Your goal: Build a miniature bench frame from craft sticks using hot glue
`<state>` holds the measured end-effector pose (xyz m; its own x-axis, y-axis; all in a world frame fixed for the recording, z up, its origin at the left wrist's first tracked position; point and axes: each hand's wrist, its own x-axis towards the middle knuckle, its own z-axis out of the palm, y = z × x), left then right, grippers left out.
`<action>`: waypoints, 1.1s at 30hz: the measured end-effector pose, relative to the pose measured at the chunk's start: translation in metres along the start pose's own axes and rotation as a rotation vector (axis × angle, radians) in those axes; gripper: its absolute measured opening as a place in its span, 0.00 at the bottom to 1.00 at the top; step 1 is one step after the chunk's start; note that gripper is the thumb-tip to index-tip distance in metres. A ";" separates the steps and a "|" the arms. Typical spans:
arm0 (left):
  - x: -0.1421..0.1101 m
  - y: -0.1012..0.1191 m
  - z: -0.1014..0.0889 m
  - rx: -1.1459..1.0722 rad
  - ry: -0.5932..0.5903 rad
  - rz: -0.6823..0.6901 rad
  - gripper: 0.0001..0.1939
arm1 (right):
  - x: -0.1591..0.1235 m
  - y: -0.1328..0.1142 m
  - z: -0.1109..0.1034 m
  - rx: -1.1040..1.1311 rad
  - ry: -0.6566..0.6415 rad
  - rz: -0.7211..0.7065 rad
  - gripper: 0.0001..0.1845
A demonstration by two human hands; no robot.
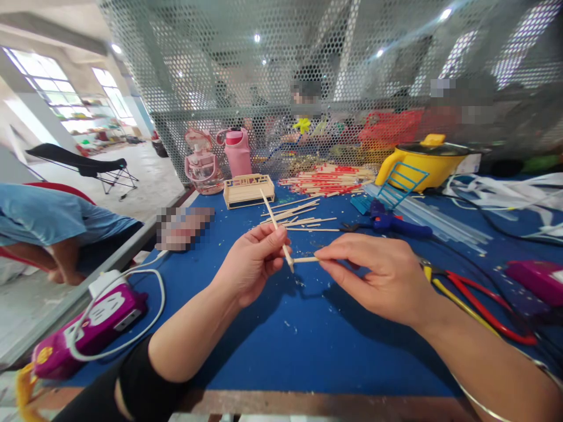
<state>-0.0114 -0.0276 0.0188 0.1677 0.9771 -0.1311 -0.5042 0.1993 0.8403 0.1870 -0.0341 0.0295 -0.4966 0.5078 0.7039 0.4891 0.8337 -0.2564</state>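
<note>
- Left hand (pixel 253 258): thumb and fingers pinch narrowly on the long stick (pixel 272 218), around its middle.
- Right hand (pixel 378 269): thumb and fingers pinch narrowly on the right end of the short stick (pixel 307 259).
- Position: both sticks are held above the middle of the blue surface (pixel 308 363), between its left and right edges.
- Handling: both appear to be wood; judged light, stiff and not slippery. The thin section is likely to snap under side load.
- Grip points: hold the long stick at mid-length and the short stick at the end away from it; light fingertip pressure should suffice.
- Axis, long stick: runs toward the surface's far edge, leaning left; the opposite end points to the near edge.
- Axis, short stick: roughly parallel to the near edge. Its left end meets or nearly meets the long stick close to that stick's near end; whether they are joined cannot be told.
- Beyond the hands: loose sticks (pixel 303 223), then a wooden model (pixel 248 196) and a red-marked stick pile (pixel 329 180) toward the far edge.
- Toward the right edge: a blue glue gun (pixel 402 225) and pliers (pixel 475 305).
</note>
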 end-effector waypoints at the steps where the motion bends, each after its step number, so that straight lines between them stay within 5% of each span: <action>1: 0.000 0.000 0.000 -0.005 0.004 0.000 0.11 | 0.000 0.000 -0.001 -0.001 -0.010 0.005 0.07; 33: -0.001 -0.001 0.001 0.021 -0.020 0.003 0.15 | 0.003 0.002 0.001 -0.022 0.043 -0.131 0.08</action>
<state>-0.0096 -0.0285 0.0184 0.1831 0.9759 -0.1186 -0.4865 0.1948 0.8517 0.1858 -0.0309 0.0309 -0.5261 0.3851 0.7582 0.4383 0.8868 -0.1464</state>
